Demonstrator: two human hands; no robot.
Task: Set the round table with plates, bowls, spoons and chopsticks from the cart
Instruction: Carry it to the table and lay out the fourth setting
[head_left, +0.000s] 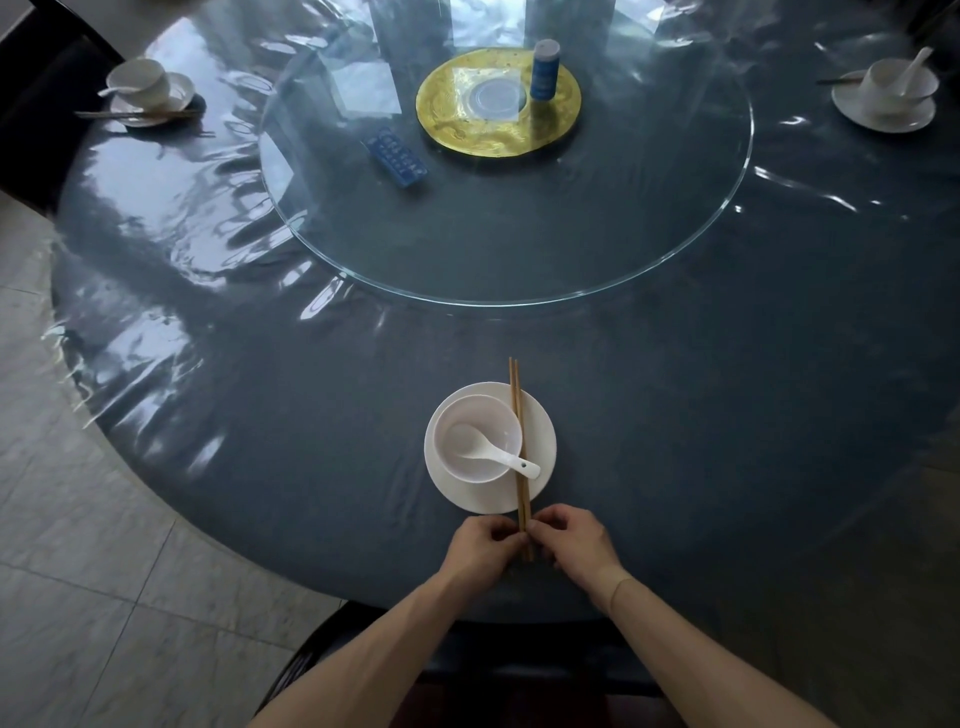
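Two hands meet at the lower centre of the frame, at the near edge of the round bench (675, 415). The left hand (480, 545) and the right hand (571, 540) both have their fingers curled in, pinching the near ends of a pair of brown chopsticks (519, 441) between them. The chopsticks run straight up the frame from the hands, lying across the right part of a white plate (540, 447) and ending just past its far rim.

On that plate, toward its left, sits a white bowl (475, 467). A white spoon (480, 441) lies in the bowl, its handle pointing to the lower right over the rim and crossing the chopsticks.

The bench is dark and covered with shiny clear plastic. In the upper middle of the frame lies a round glass turntable (675, 208) with a gold disc (452, 119) at its centre, a blue cylinder (544, 70) standing on the disc's right part, and a flat blue packet (397, 158) to the disc's lower left.

At the upper left of the frame is another place setting (148, 91) of cup-like bowl, plate, spoon and chopsticks; a third setting (891, 93) sits at the upper right.
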